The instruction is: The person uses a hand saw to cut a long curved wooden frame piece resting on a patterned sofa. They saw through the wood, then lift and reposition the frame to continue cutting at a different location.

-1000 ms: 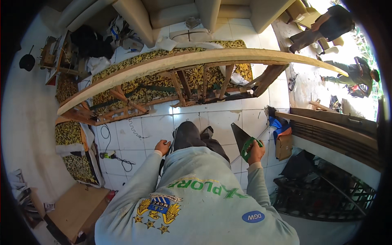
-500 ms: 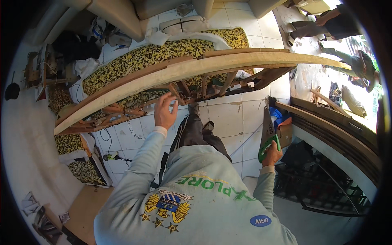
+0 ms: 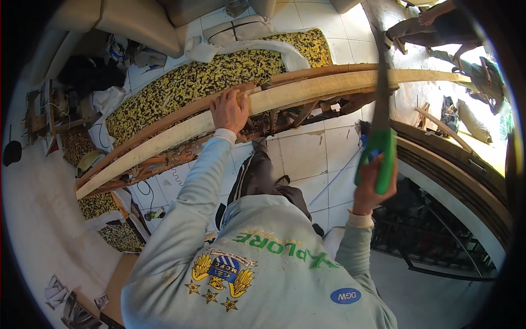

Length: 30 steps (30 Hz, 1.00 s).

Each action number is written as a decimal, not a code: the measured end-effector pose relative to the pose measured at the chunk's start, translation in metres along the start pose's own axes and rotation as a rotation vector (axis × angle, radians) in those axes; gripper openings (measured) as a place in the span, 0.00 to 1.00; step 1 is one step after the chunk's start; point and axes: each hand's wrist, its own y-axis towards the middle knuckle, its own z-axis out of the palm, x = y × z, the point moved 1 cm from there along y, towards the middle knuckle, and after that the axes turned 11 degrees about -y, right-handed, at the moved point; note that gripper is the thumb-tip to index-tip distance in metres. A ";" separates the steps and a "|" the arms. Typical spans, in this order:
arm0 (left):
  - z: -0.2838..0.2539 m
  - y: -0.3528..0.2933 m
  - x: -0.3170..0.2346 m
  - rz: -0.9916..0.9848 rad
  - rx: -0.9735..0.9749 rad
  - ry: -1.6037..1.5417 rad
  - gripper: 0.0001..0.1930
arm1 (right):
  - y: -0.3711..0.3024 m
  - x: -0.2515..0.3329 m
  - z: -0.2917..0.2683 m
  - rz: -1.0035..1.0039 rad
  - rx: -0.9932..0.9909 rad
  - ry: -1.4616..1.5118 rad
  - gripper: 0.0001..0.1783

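Note:
My left hand (image 3: 230, 111) lies over a long, pale, curved wooden plank (image 3: 307, 90), its fingers wrapped across the top edge. The plank runs along an old wooden furniture frame of darker slats (image 3: 307, 112). My right hand (image 3: 371, 189) grips a handsaw (image 3: 385, 143) by its green handle. The saw's blade points away from me, upright in view and slightly blurred, and overlaps the right part of the plank. Whether its teeth touch the wood I cannot tell.
Beyond the frame lies a yellow-and-black speckled foam pad (image 3: 181, 82) on the tiled floor. Stacked boards (image 3: 455, 175) stand at the right. Two other people are at the upper right, one by the plank's far end. A thin cable (image 3: 145, 189) lies at lower left.
My left hand has moved from in front of the frame onto the plank and closed over it. My right hand has raised the saw up across the plank's right part. The plank has tilted slightly.

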 end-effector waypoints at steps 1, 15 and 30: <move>0.005 0.003 -0.001 -0.020 0.037 0.009 0.23 | 0.003 0.015 0.015 -0.098 0.109 -0.031 0.23; 0.009 0.011 -0.024 -0.168 0.179 0.117 0.30 | -0.085 0.063 0.103 0.165 0.561 0.165 0.34; 0.001 0.011 -0.039 -0.220 0.223 0.181 0.34 | -0.106 0.059 0.093 0.200 0.631 0.203 0.34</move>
